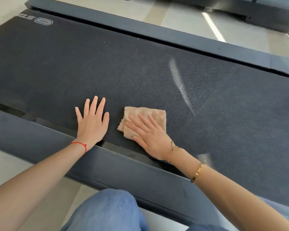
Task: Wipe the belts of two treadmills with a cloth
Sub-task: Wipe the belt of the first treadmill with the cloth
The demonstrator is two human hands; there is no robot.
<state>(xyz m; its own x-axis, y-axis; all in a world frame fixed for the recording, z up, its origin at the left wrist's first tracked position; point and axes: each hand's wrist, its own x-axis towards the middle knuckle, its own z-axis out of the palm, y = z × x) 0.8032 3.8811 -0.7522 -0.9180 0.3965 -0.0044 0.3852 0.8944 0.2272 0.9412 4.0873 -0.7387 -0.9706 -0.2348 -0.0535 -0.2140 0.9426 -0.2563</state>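
A dark treadmill belt (pixel 140 72) runs diagonally across the view. On its near edge lies a folded tan cloth (pixel 150 114). My right hand (pixel 150 135) presses flat on the cloth with straight, spread fingers. My left hand (pixel 92 122) rests flat on the bare belt just left of the cloth, fingers spread. A second treadmill (pixel 257 12) shows partly at the top right.
The grey near side rail (pixel 40 135) runs under both wrists, and the far rail (pixel 157 34) borders the belt. Pale streaks (pixel 178 80) mark the belt right of the cloth. Light floor (pixel 182 19) lies between the machines. My jeans-clad knee (pixel 107 212) is at the bottom.
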